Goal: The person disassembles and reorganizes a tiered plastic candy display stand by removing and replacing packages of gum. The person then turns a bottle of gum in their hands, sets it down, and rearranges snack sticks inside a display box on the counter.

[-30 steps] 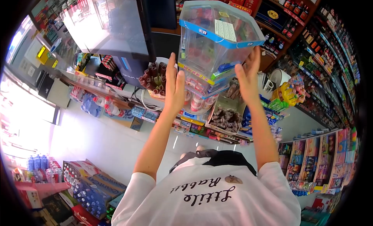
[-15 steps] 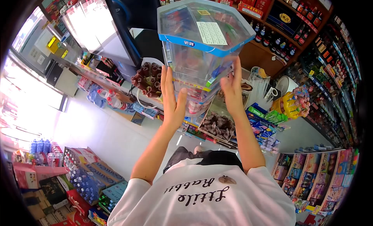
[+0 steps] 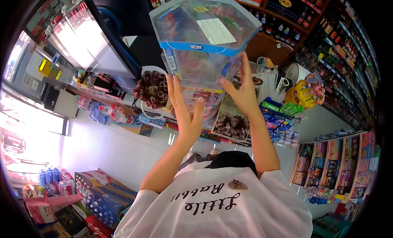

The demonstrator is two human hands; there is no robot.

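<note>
A large clear plastic display box (image 3: pixel 196 68), many-sided with a blue rim and a white label on its top, fills the upper middle of the head view. A few small packets show through its walls. My right hand (image 3: pixel 244 90) grips the box's right side, its thumb against the front wall. At the lower left side, my left hand (image 3: pixel 185 115) presses with fingers stretched upward and thumb apart. Below the box, close to both hands, is a clear tub (image 3: pixel 206 99) with a yellow strip, partly hidden.
Left of the box stands a container of brown wrapped sticks (image 3: pixel 152 88). To the right are a tray of dark wrapped pieces (image 3: pixel 232 125), green gum packs (image 3: pixel 288 109) and a yellow lollipop holder (image 3: pixel 302 94). A monitor (image 3: pixel 94 41) stands at upper left; stocked shelves (image 3: pixel 335 49) line the right.
The box has shifted left and slightly up in the view and looks a little more tilted. My right hand has moved up along its side; the left hand sits lower against it.
</note>
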